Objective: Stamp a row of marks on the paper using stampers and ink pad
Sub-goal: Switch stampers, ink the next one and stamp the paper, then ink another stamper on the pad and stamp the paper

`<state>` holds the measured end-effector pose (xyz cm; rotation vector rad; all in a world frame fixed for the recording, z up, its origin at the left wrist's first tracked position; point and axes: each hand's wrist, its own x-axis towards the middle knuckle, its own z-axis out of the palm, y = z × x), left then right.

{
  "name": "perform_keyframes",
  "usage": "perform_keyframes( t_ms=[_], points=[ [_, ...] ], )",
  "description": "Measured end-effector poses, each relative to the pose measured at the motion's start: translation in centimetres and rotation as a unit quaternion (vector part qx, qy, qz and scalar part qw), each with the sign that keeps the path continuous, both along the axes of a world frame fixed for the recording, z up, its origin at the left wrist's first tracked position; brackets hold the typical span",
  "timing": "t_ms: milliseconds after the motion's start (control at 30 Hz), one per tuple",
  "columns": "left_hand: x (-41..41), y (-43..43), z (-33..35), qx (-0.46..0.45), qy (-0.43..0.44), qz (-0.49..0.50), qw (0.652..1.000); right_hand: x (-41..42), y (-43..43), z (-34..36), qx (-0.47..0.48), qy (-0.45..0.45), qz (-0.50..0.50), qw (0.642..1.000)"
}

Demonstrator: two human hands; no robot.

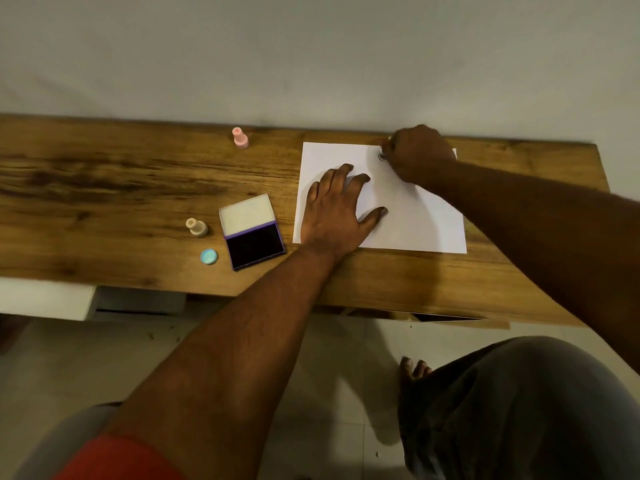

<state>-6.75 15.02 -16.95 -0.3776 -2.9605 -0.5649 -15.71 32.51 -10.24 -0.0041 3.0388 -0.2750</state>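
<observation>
A white sheet of paper (415,216) lies on the wooden table (138,188). My left hand (337,209) rests flat on its left part with fingers spread. My right hand (417,154) is closed around a small stamper (382,156) whose base touches the paper near its far edge; most of the stamper is hidden in the fist. An open ink pad (252,233) with a dark pad and purple rim sits left of the paper. A pink stamper (240,137) stands at the far edge. A cream stamper (196,227) stands left of the pad.
A small blue round cap (209,256) lies near the table's front edge, left of the ink pad. A pale wall runs along the table's far edge. My knee and bare foot show below the table over a tiled floor.
</observation>
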Motion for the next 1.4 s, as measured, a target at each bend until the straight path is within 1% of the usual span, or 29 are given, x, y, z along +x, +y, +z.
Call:
perform_keyframes(
  t_ms=[33,67,100,133,167,200,233,400,567,700,800,933,1067,1200,1300,1400],
  points=[
    [0.0,0.0,0.0,0.002,0.002,-0.002,1.0,-0.3,0.5,0.4,-0.086,0.014,-0.05,0.995],
    [0.1,0.0,0.0,0.004,0.005,-0.003,1.0,-0.5,0.9,0.9,-0.199,0.029,-0.119,0.972],
    [0.1,0.0,0.1,0.005,0.007,-0.004,1.0,-0.7,1.4,1.3,-0.331,0.036,-0.195,0.923],
    [0.1,-0.1,0.1,0.005,0.007,-0.004,1.0,-0.8,1.8,1.5,-0.44,0.03,-0.263,0.858],
    [0.1,-0.1,0.1,0.005,0.005,-0.004,1.0,-0.6,2.2,1.4,-0.511,0.019,-0.304,0.804],
    [0.1,-0.1,0.1,0.006,0.005,-0.004,1.0,-0.4,2.7,1.3,-0.545,0.012,-0.321,0.774],
    [0.1,-0.1,0.1,0.006,0.005,-0.003,1.0,-0.1,3.0,1.1,-0.555,0.009,-0.326,0.765],
    [0.2,-0.1,0.2,0.001,0.009,-0.006,1.0,1.5,3.3,0.3,-0.544,0.019,-0.305,0.782],
    [0.6,-0.1,0.6,0.002,0.044,-0.002,0.999,2.7,3.0,0.0,-0.474,0.034,-0.231,0.849],
    [1.3,0.1,1.3,0.01,0.089,-0.011,0.996,3.9,3.2,0.4,-0.432,0.034,-0.178,0.883],
    [1.8,-0.3,2.0,0.044,0.119,0.033,0.991,4.4,2.8,0.3,-0.378,0.03,-0.156,0.912],
    [2.8,-2.6,3.1,0.062,0.152,0.064,0.984,5.3,0.8,1.0,-0.381,-0.02,-0.106,0.918],
    [5.8,-7.8,3.1,0.087,0.154,0.122,0.977,6.1,-3.4,1.9,-0.357,-0.045,-0.043,0.932],
    [10.1,-14.4,2.3,0.077,0.131,0.196,0.969,7.2,-9.9,3.4,-0.321,-0.018,0.039,0.946],
    [12.5,-18.5,1.8,0.086,0.107,0.255,0.957,8.4,-14.5,3.7,-0.27,-0.01,0.126,0.954],
    [14.1,-21.1,1.1,0.106,0.047,0.305,0.945,9.8,-18.5,3.2,-0.207,-0.032,0.207,0.956]
  ],
)
